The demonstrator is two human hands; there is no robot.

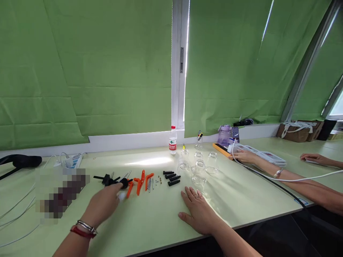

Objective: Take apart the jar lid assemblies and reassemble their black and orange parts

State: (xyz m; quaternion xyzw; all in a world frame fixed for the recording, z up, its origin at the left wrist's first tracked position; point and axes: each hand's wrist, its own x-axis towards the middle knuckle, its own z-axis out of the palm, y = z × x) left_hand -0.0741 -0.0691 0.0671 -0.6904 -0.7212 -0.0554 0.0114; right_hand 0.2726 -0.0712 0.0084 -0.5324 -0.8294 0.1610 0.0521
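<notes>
My left hand (104, 202) is closed at the black plastic parts (107, 180) on the left of the table. Its fingertips are at a black part with a round end (124, 183); the fingers' undersides are hidden. Just right of it lie several orange plastic pieces (142, 176) and metal rods (149, 185). Small metal and brown bits (160, 180) are scattered beside them, followed by several black ribbed pieces (174, 182). My right hand (197, 212) rests flat on the table near its front edge, fingers spread, holding nothing.
Several upside-down clear glasses (199, 173) stand beyond my right hand, near a water bottle (173, 141). At right, another person's hand (242, 156) is by an orange-edged box (222, 151). Cables (268, 177) cross there. A power strip (73, 161) lies far left.
</notes>
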